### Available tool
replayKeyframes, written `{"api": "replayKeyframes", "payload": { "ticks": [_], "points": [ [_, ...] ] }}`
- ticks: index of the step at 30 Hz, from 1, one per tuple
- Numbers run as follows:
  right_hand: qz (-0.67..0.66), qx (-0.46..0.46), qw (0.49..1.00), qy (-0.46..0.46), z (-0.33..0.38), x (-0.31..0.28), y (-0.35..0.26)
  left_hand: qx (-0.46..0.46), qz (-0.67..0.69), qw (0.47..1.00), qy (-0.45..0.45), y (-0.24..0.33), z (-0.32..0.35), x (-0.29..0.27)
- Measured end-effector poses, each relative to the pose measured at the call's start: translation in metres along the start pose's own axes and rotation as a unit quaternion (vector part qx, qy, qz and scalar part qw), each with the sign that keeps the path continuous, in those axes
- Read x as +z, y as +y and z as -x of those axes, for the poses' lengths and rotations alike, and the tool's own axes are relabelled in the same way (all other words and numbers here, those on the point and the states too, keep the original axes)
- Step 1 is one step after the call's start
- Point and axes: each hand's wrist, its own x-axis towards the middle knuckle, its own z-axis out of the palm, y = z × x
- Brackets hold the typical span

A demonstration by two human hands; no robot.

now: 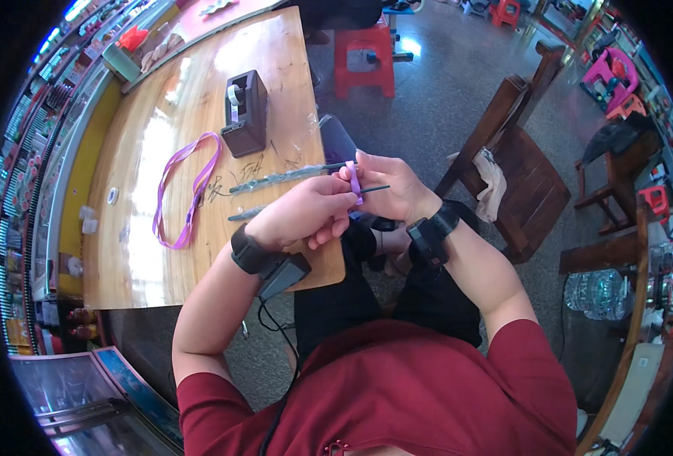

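Note:
At the table's right edge my two hands meet over a short loop of purple ribbon (354, 181). My left hand (306, 207) is closed, its thumb and forefinger pinching the ribbon. My right hand (394, 185) is closed on the ribbon's other side, thumb pointing up; its fingertips are partly hidden. A thin dark rod (283, 177), partly covered in clear film, runs across the table to my hands. Another dark length (245, 214) shows beside my left wrist, and a dark tip (376, 188) sticks out across my right palm; whether they join is hidden.
On the wooden table (135, 220) lie a long purple ribbon (161, 194), a black tape dispenser (246, 114) and a small white ring (113, 196). Right of me stands a dark wooden chair (522, 190) with a cloth on it. A red stool (364, 61) is beyond the table.

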Motion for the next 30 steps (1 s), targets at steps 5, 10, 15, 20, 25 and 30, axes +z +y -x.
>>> {"api": "replayKeyframes", "payload": {
  "ticks": [5, 10, 15, 20, 25, 30],
  "points": [
    [0.114, -0.008, 0.986, 0.122, -0.003, 0.001, -0.004, 0.001, -0.003, 1.0, 0.001, 0.0, 0.001, 0.0],
    [0.113, -0.014, 0.991, 0.074, 0.0, -0.007, 0.0, 0.001, -0.008, 1.0, 0.002, -0.001, 0.0, -0.001],
    [0.028, -0.048, 0.995, -0.082, -0.019, -0.033, 0.027, -0.002, -0.011, 1.0, 0.009, -0.001, 0.001, 0.0],
    [-0.17, -0.086, 0.954, -0.231, -0.051, -0.066, 0.065, -0.001, -0.007, 1.0, 0.0, 0.001, -0.001, 0.001],
    [-0.086, -0.101, 0.982, -0.134, -0.029, -0.04, 0.049, 0.003, -0.004, 1.0, 0.004, -0.003, 0.003, -0.001],
    [0.063, -0.08, 0.994, -0.029, -0.021, -0.037, 0.027, 0.014, -0.014, 1.0, 0.007, -0.001, 0.0, 0.001]
  ]
}}
